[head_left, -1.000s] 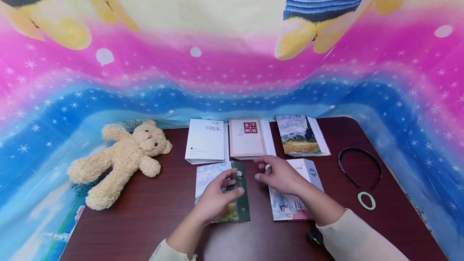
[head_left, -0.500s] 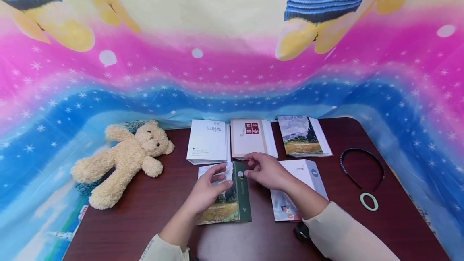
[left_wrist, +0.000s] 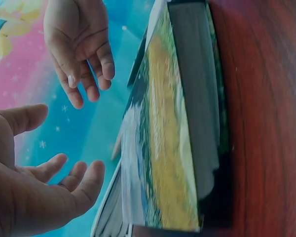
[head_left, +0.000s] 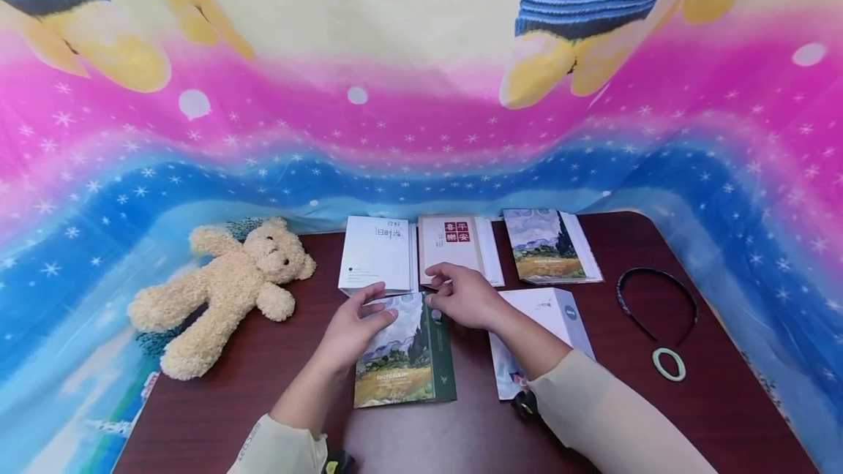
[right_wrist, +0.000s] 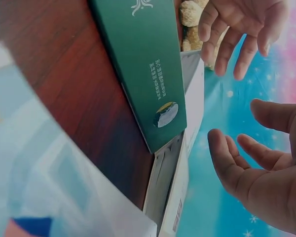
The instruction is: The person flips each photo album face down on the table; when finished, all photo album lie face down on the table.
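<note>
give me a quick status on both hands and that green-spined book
Left hand open, right hand open, both just above the book's far end, gripping nothing. Green-spined book flat on the table. White box close behind it.

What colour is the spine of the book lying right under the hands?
Dark green spine with small white lettering; the right wrist view shows it best.

Bright, even light with soft shadows. The head view bows strongly at its edges. Both wrist views are blurred close up, especially nearest each hand.
</note>
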Demonstrator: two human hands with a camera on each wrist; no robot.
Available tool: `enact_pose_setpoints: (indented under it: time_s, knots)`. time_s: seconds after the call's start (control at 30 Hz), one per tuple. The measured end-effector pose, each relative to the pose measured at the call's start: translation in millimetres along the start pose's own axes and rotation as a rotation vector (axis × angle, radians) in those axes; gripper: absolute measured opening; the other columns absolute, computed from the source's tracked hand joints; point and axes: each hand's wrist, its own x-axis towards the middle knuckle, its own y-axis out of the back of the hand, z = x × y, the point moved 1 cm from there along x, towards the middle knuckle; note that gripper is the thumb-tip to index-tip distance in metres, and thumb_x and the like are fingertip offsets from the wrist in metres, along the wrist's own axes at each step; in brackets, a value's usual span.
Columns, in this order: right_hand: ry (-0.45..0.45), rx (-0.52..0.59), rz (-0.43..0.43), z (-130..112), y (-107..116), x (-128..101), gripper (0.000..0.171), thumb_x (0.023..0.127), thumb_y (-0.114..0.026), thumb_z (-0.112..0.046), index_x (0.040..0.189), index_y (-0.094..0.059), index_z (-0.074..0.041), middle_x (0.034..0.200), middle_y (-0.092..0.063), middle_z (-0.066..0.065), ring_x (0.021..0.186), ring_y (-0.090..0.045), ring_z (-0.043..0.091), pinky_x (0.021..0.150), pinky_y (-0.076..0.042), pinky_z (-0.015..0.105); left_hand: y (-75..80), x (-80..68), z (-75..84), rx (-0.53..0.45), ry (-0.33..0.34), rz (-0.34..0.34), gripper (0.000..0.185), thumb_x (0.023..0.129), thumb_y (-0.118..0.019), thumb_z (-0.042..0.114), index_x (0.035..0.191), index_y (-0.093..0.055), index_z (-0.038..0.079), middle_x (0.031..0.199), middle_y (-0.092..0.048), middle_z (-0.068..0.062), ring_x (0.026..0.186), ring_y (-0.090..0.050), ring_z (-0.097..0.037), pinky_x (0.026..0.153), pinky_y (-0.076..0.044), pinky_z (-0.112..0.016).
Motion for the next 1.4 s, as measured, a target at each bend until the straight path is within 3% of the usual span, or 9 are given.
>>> enact_pose_setpoints:
  time_s: [0.23,0.57,0.73,1.1,1.4]
  knots:
    - [0.006,0.012,0.011,-8,-6,14,0.05,0.097,-0.073,-0.019,0.144,-0.059,-0.008,0.134,-0.065,0.012,0.11,-0.068,0.022,0.085,-0.058,0.041,16.0,8.3,-0.5,0.03,0.015,0.057,0.066,0.095,-0.076,0.023,0.154,-0.048,0.009,0.15,-0.053,-0.018,0.133,-0.053,-0.035,0.104,-0.049,-0.055]
    - [0.044,-0.061,0.004,-18,-20,32,0.057,0.095,-0.075,-0.019,0.147,-0.055,-0.006,0.129,-0.065,0.016,0.098,-0.065,0.021,0.085,-0.054,0.041,36.6,18.5,-5.9,0.042,0.021,0.119,0.066,0.097,-0.073,0.02,0.155,-0.044,0.007,0.156,-0.047,-0.016,0.136,-0.051,-0.034,0.108,-0.045,-0.054]
    - [0.036,-0.068,0.013,-19,-26,39,0.059,0.095,-0.074,-0.021,0.149,-0.054,-0.007,0.138,-0.061,0.017,0.111,-0.065,0.027,0.093,-0.054,0.045,43.3,23.8,-9.5,0.04,0.035,0.15,0.064,0.098,-0.072,0.019,0.155,-0.044,0.007,0.156,-0.045,-0.016,0.138,-0.047,-0.035,0.105,-0.046,-0.051]
    - [0.023,-0.076,0.017,-16,-39,50,0.059,0.095,-0.074,-0.021,0.149,-0.054,-0.007,0.146,-0.058,0.016,0.125,-0.063,0.032,0.101,-0.052,0.047,49.4,31.9,-16.9,0.065,0.046,0.236,0.066,0.095,-0.072,0.019,0.153,-0.045,0.004,0.151,-0.047,-0.02,0.134,-0.042,-0.038,0.109,-0.039,-0.053]
    - [0.015,-0.087,0.015,-19,-46,62,0.06,0.096,-0.074,-0.023,0.151,-0.053,-0.01,0.146,-0.058,0.017,0.134,-0.056,0.034,0.109,-0.046,0.049,50.4,40.8,-19.4,0.062,0.061,0.259,0.072,0.094,-0.072,0.02,0.156,-0.039,0.004,0.156,-0.038,-0.021,0.14,-0.037,-0.04,0.112,-0.039,-0.056]
